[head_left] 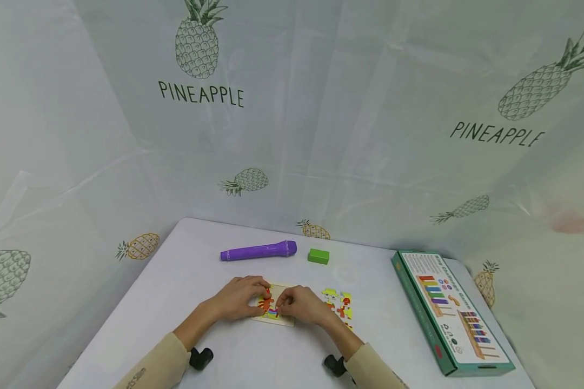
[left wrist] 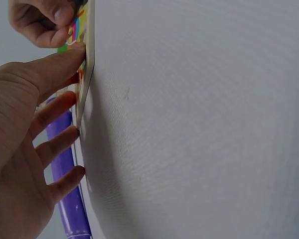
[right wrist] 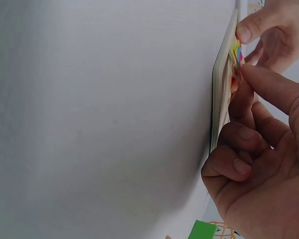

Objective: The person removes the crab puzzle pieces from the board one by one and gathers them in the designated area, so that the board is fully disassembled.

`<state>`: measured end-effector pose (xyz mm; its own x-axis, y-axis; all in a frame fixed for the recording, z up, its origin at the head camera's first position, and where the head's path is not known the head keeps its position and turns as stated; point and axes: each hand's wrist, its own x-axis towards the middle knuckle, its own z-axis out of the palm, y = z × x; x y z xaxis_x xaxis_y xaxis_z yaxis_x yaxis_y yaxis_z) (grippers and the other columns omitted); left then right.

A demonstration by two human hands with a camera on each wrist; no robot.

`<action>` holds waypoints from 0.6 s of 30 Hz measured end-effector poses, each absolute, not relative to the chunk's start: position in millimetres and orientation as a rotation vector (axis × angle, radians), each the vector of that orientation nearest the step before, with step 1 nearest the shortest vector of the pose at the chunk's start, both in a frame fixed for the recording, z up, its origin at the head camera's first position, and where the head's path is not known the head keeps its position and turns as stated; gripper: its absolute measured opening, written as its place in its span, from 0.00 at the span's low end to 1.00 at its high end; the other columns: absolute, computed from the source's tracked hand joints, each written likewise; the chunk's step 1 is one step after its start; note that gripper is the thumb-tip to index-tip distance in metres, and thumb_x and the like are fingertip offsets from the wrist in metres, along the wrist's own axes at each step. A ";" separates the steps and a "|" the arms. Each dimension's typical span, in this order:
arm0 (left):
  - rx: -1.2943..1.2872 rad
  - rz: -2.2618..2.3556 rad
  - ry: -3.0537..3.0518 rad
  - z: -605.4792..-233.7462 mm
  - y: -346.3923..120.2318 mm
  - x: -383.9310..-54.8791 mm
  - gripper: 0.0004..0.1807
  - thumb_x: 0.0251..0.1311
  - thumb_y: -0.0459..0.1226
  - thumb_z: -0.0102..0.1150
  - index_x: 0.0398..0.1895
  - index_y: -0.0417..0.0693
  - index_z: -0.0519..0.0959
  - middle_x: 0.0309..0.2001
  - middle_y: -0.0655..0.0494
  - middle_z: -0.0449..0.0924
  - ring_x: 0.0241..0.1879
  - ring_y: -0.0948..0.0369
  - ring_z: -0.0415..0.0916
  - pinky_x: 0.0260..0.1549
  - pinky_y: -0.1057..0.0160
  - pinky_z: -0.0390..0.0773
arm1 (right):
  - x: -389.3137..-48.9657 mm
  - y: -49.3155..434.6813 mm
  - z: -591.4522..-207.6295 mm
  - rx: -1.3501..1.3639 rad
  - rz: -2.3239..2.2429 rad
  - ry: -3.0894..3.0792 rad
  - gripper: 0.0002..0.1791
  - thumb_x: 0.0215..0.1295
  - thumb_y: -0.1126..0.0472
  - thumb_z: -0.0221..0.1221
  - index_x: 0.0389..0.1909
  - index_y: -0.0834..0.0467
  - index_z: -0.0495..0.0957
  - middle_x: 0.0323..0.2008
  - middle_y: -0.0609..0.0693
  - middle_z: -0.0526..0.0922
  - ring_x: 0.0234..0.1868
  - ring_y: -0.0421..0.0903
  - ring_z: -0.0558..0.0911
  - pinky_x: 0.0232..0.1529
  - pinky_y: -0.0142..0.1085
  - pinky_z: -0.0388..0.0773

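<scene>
Puzzle board [head_left: 283, 322], on white table [head_left: 379, 302]; picture partly covered by hands. Left hand [head_left: 236, 298]: fingers spread, thumb touching the board. Right hand [head_left: 302, 304]: thumb and forefinger pinching a small piece [left wrist: 70, 31], mostly hidden, at the board. Loose pieces [head_left: 347, 313], to the right, partly behind right forearm. Purple microphone [head_left: 258, 252], beyond; cut off in left wrist view. Green block [head_left: 318, 256] beside it. Game box [head_left: 457, 308], far right; small print illegible.

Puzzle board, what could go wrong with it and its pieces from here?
The board might slide if the left hand, touching one side, eases off while the right hand works on it.
The right forearm, near the loose pieces in the head view, could sweep them aside.
</scene>
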<state>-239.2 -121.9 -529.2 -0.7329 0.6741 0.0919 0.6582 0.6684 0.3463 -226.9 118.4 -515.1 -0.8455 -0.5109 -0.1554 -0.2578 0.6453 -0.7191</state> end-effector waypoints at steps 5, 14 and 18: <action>1.120 0.552 2.826 -528.4 -122.5 -238.6 0.17 0.60 0.52 0.68 0.49 0.61 0.84 0.63 0.63 0.75 0.67 0.55 0.69 0.59 0.41 0.69 | -226.1 117.4 -515.3 -0.604 -1.055 2.512 0.03 0.63 0.64 0.63 0.32 0.53 0.84 0.25 0.41 0.81 0.26 0.35 0.75 0.31 0.29 0.71; 1.119 0.534 2.813 -526.8 -121.7 -238.3 0.16 0.62 0.52 0.67 0.51 0.61 0.83 0.63 0.62 0.74 0.67 0.54 0.69 0.59 0.41 0.69 | -228.3 121.0 -516.3 -0.600 -1.113 2.456 0.03 0.62 0.63 0.62 0.32 0.52 0.84 0.26 0.41 0.82 0.28 0.37 0.76 0.33 0.30 0.72; 1.120 0.533 2.807 -528.0 -122.4 -238.5 0.16 0.62 0.52 0.65 0.52 0.61 0.83 0.64 0.62 0.74 0.68 0.54 0.68 0.59 0.40 0.69 | -229.7 123.6 -516.2 -0.612 -1.143 2.417 0.04 0.63 0.64 0.62 0.33 0.53 0.85 0.27 0.41 0.83 0.29 0.37 0.77 0.34 0.31 0.73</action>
